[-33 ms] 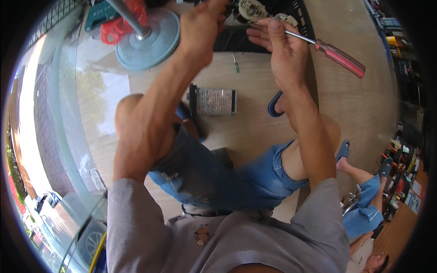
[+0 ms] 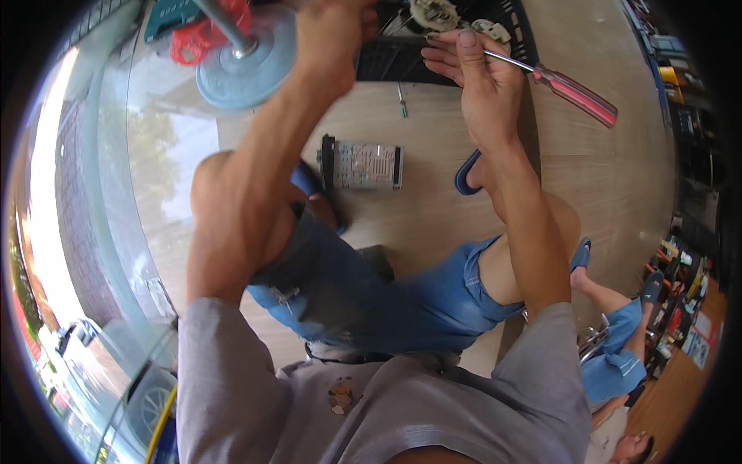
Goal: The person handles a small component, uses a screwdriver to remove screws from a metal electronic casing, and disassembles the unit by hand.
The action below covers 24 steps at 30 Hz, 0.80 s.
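Note:
My right hand is raised at the top centre, its fingers closed around the metal shaft of a screwdriver with a red handle that sticks out to the right. My left hand is up at the top edge, curled against a black slatted device; what it grips is hidden. Two white round parts sit on that device just above my right fingertips. I am seated on a wooden floor in blue shorts.
A small metal box with a ribbed top lies on the floor between my knees. A thin green-tipped tool lies beyond it. A blue disc base with a metal pole stands top left by a glass wall. Another person's legs are at the lower right.

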### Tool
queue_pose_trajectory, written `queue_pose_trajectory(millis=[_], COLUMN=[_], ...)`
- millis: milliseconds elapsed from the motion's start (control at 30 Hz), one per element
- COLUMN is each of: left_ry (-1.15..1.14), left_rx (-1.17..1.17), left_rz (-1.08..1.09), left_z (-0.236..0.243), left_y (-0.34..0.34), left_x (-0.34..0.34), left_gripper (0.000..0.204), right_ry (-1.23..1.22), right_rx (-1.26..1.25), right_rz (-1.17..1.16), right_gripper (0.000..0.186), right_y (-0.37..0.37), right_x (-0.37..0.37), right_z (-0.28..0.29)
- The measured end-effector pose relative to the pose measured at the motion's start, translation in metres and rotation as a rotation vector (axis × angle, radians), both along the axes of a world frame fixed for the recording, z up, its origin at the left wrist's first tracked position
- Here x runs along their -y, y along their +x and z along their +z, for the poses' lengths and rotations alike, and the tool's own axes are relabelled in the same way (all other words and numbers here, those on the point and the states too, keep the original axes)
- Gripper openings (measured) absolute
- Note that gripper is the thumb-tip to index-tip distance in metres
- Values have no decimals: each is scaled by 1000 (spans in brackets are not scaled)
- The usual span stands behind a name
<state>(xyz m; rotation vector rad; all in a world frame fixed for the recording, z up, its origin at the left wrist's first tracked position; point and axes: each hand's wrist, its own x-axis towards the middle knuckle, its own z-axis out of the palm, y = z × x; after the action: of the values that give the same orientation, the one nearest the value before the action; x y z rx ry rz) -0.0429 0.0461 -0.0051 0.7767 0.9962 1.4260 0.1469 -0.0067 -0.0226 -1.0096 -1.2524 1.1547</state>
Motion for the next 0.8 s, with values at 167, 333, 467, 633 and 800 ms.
queue_pose_trajectory(millis=[167,333,467,633,800], left_ry=[-45,5,-46,487,393], left_rx=[40,-44,-315,-886,-1438], left_rz=[109,-11,-102,-91,-497], left_z=[4,13,17,6,-5], left_y=[-45,-51,-51,-43,-36], left_x=[-5,21,28,27,32], left_gripper=[21,18,21,28,21], right_ry=[-251,-520,-510,-494,-499], right_rx=[224,229,341,450,497], right_rz=[177,158,178,205,189], right_gripper=[44,45,46,45,45], right_y=[-11,-28,-28,-34,-43], right_x=[31,84,102,96,99], right_z=[-88,-175,-200,-203,-206])
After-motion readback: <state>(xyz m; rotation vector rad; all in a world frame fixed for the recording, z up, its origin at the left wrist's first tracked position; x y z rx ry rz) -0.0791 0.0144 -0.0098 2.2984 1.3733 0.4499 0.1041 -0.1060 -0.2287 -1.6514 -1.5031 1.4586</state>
